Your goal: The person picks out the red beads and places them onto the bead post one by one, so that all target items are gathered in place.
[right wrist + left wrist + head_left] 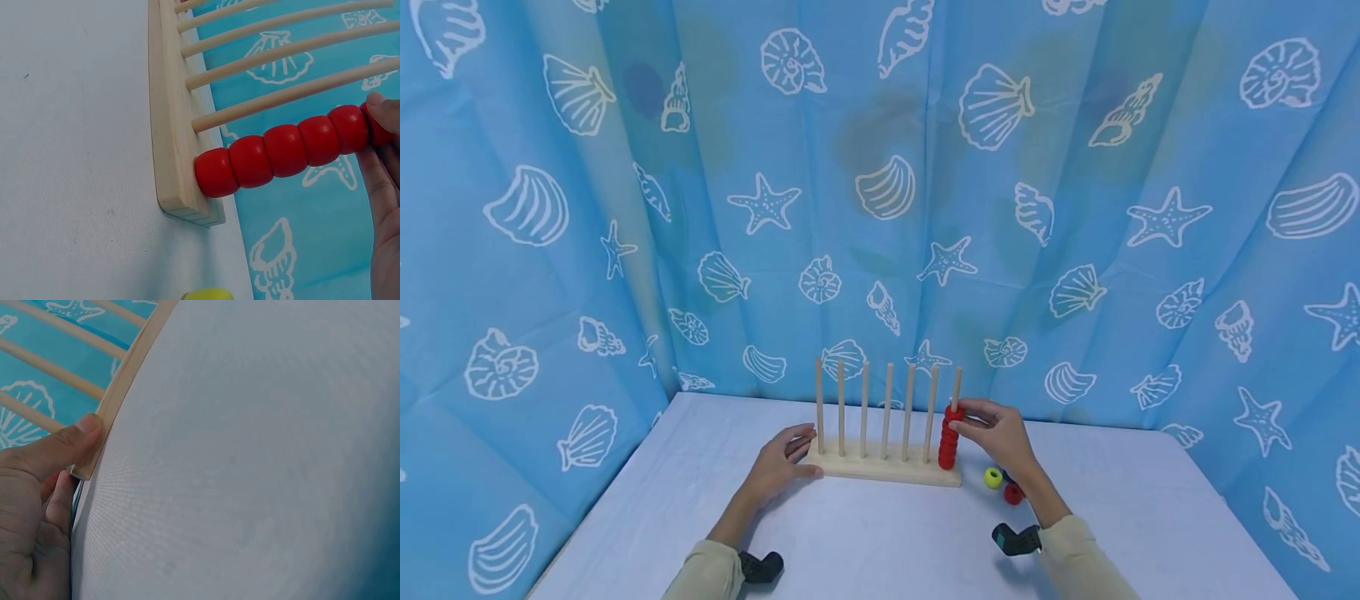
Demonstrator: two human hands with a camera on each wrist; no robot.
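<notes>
A wooden peg rack stands on the table, with several upright pegs in a row along its base. Its left end is gripped by my left hand, the thumb on the front edge of the base and the other fingers behind. At the opposite end, my right hand pinches a red bead threaded on the rightmost peg. Below that bead, a stack of red beads fills the peg down to the base. The other pegs carry no beads.
Loose beads lie right of the rack: a yellow one, a red one and a dark one partly hidden by my right wrist. A white cloth covers the table. Behind hangs a blue shell-print curtain. Dark wrist devices sit at both cuffs.
</notes>
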